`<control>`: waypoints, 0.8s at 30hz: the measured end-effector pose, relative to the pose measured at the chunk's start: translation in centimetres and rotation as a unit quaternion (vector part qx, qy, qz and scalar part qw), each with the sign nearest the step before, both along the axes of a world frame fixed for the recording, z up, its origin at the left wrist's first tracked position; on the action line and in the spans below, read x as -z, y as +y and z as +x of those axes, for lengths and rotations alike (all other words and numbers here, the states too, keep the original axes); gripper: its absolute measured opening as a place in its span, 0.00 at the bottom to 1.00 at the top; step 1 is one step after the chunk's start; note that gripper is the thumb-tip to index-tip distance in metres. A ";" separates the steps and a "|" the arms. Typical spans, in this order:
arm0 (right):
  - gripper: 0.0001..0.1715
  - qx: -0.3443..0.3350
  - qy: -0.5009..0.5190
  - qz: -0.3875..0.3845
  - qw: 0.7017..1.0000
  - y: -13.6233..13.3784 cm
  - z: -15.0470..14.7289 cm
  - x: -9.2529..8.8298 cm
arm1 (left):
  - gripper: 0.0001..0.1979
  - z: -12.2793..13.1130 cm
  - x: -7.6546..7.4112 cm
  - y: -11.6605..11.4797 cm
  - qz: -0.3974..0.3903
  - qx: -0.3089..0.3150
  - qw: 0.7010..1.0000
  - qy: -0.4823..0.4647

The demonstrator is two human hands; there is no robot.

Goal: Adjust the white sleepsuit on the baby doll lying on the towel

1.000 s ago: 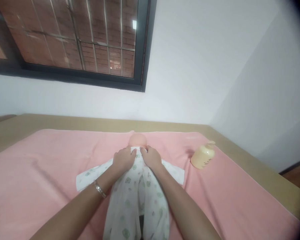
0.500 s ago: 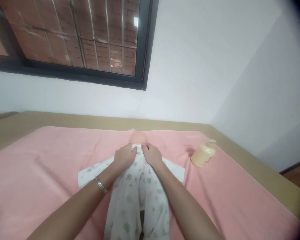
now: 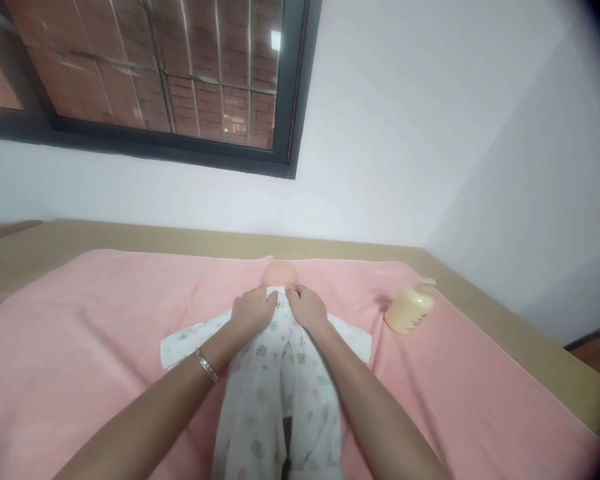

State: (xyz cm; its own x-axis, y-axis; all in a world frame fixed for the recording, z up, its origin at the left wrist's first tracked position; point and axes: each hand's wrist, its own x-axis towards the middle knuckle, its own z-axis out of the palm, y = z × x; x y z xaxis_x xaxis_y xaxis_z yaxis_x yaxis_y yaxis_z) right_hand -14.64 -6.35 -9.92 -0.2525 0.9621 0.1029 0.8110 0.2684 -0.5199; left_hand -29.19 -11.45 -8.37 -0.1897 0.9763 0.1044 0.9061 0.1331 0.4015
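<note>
A baby doll lies on its back on a pink blanket (image 3: 130, 307), its round head (image 3: 280, 273) pointing away from me. It wears a white baby romper (image 3: 260, 393) printed with green and grey figures, its sleeves spread to both sides and its legs toward me. My left hand (image 3: 253, 311) is closed on the romper's left shoulder, thumb on top near the collar. On the other shoulder, my right hand (image 3: 307, 308) grips the cloth the same way. The fingers under the cloth are hidden. A silvery bracelet (image 3: 207, 365) circles my left wrist.
A cream pump bottle (image 3: 410, 308) with dark lettering stands on the blanket to the right. Around the blanket shows the tan surface (image 3: 220, 236) beneath it. Behind rise a white wall (image 3: 370, 133) and a dark-framed window (image 3: 180, 150) with metal bars.
The whole view has shifted slightly, so things sit a little further right. Both hands keep their hold at the romper's shoulders, and the doll and bottle stay in place.
</note>
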 end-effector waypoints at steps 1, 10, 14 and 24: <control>0.30 0.000 0.003 0.000 1.000 0.0 0.0 0.0 | 0.24 0.0 0.0 0.0 -0.001 -0.001 1.000 -0.001; 0.30 0.000 0.013 0.005 1.000 0.0 0.0 0.1 | 0.24 0.0 0.0 0.0 0.001 -0.004 1.000 0.002; 0.30 0.001 0.004 0.001 1.000 0.0 0.1 0.1 | 0.24 0.0 0.1 0.1 -0.007 -0.009 1.000 0.008; 0.30 -0.003 0.008 -0.002 1.000 0.2 0.1 0.3 | 0.24 0.1 0.0 0.0 -0.009 -0.009 1.000 0.010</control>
State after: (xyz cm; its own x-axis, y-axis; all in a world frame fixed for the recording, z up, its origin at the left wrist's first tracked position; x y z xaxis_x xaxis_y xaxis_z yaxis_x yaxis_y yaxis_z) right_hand -14.57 -6.12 -10.18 -0.2559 0.9612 0.1033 0.8008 0.2706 -0.5342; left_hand -29.14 -11.43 -8.37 -0.2058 0.9744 0.0903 0.9112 0.1572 0.3807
